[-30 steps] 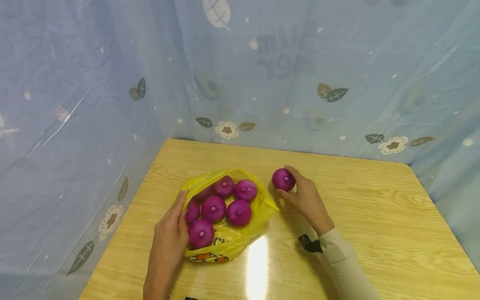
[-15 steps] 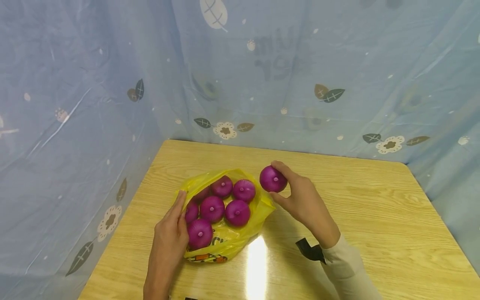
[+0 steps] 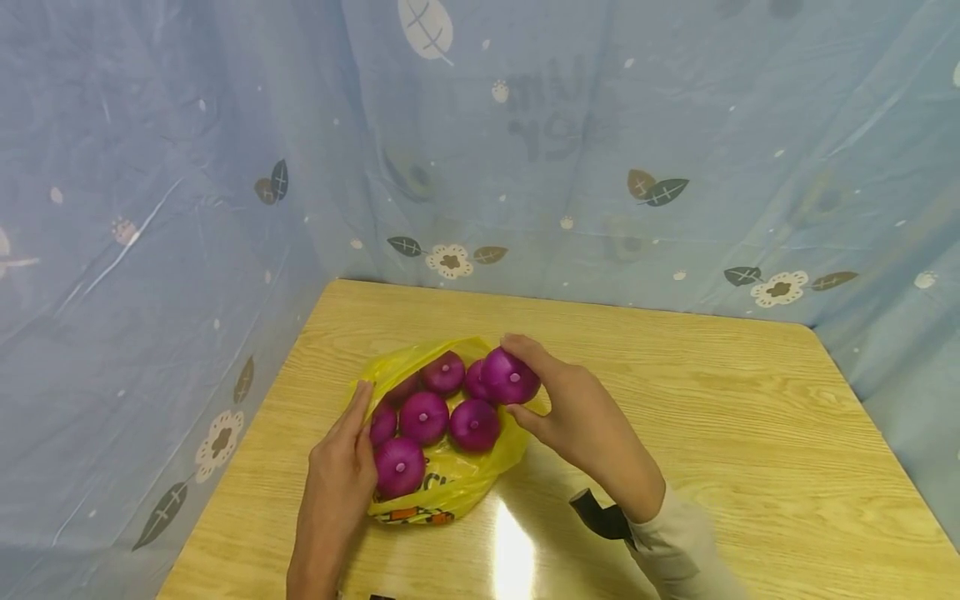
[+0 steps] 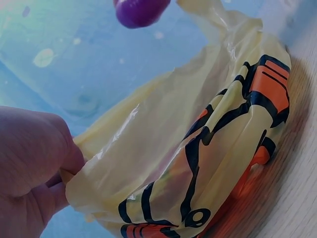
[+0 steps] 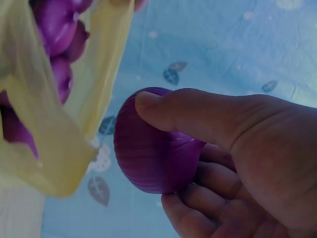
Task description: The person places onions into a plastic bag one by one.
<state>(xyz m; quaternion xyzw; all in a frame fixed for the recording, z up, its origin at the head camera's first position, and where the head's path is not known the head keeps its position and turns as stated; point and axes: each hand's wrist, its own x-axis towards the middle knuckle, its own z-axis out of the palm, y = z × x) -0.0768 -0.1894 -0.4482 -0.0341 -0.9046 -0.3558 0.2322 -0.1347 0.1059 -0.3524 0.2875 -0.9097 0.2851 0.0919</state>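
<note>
A yellow plastic bag (image 3: 483,475) with black and orange print lies mouth open on the table, with several shiny purple onions (image 3: 424,417) inside. My left hand (image 3: 337,479) pinches the left side of its rim between thumb and fingers; the left wrist view shows that hand (image 4: 34,168) on the thin film (image 4: 143,144). Over the right side of the mouth, my right hand (image 3: 592,425) holds another purple onion (image 3: 504,379), which partly hides one in the bag. Ridges run around this onion (image 5: 148,148) in the right wrist view, with the thumb pressed on top.
The bag rests on a light wooden table (image 3: 750,433) with a bright reflection in front. Blue patterned curtains (image 3: 562,167) stand along the table's back and left sides. A black strap-like piece (image 3: 600,517) sits at my right wrist.
My right hand has lifted the onion and carried it left, from the table beside the bag to over the bag's mouth. The left hand has stayed on the rim.
</note>
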